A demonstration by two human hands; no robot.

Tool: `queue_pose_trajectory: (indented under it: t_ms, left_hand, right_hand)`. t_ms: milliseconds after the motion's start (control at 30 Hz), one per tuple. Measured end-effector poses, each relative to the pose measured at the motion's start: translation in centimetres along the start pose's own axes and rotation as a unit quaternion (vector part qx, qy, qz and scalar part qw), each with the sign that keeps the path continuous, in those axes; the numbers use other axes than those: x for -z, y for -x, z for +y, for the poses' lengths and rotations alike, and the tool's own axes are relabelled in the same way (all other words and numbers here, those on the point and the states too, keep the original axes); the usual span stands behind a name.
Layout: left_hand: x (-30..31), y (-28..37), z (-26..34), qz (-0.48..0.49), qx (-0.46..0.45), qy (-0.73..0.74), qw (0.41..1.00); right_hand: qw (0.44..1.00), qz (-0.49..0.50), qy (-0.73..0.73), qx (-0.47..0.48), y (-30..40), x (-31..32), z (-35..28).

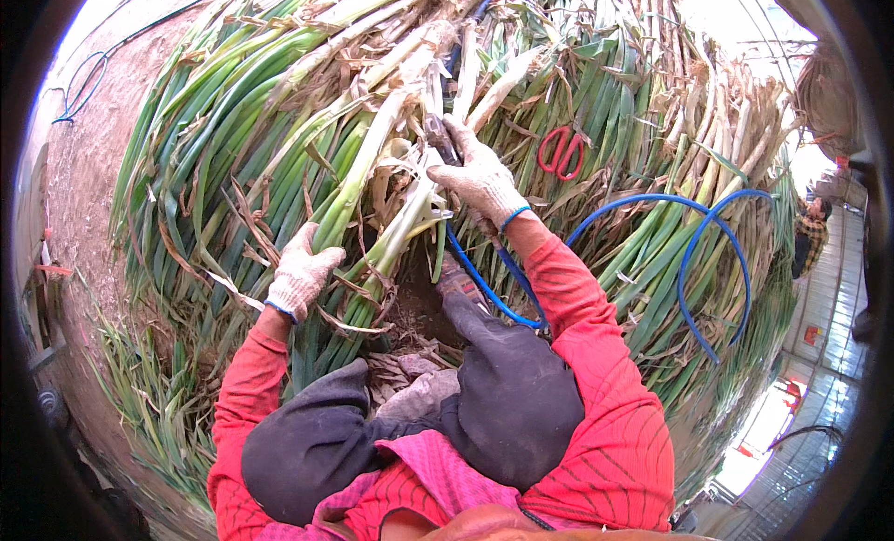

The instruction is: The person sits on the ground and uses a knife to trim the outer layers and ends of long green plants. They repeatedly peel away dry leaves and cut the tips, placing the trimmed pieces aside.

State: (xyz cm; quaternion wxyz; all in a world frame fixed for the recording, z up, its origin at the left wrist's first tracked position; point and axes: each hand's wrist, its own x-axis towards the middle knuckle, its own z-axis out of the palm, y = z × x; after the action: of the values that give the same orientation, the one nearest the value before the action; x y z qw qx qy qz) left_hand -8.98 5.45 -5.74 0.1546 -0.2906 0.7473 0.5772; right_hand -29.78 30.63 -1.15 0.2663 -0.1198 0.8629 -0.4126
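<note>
My left hand [305, 270], in a knitted glove, grips the green upper part of a thick Welsh onion stalk [363, 165]. The stalk slants away from me, its pale end up towards the middle of the heap. In my gloved right hand [482, 171] is a dark hand tool [442, 139], which looks like an air blow gun. A blue hose [518, 272] comes out below that hand. Peeled, torn leaf sheaths [412, 165] hang beside the stalk, between my hands. More trimmed-looking onion stalks [412, 216] lean by my knees.
Red-handled scissors [561, 153] lie on the onion heap [607, 115] to the right. The blue hose loops [681, 262] over leaves farther right. Dry leaf scraps [401, 373] lie between my legs. Bare soil [105, 171] spreads at the left. Another person [811, 237] is at the far right.
</note>
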Motion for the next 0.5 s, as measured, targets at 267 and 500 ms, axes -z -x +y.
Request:
queue_pose_trajectory:
  t_ms: [267,500]
  left_hand:
    - [0.5,0.7,1.7,-0.043,0.034,0.122,0.991]
    - [0.8,1.4,3.2,-0.067,0.067,0.171,0.981]
  right_hand:
    - [0.998,0.054,-0.012,0.020,-5.2,1.2,-0.1]
    - [0.992,0.098,0.069,0.031,-9.4,2.1,-0.5]
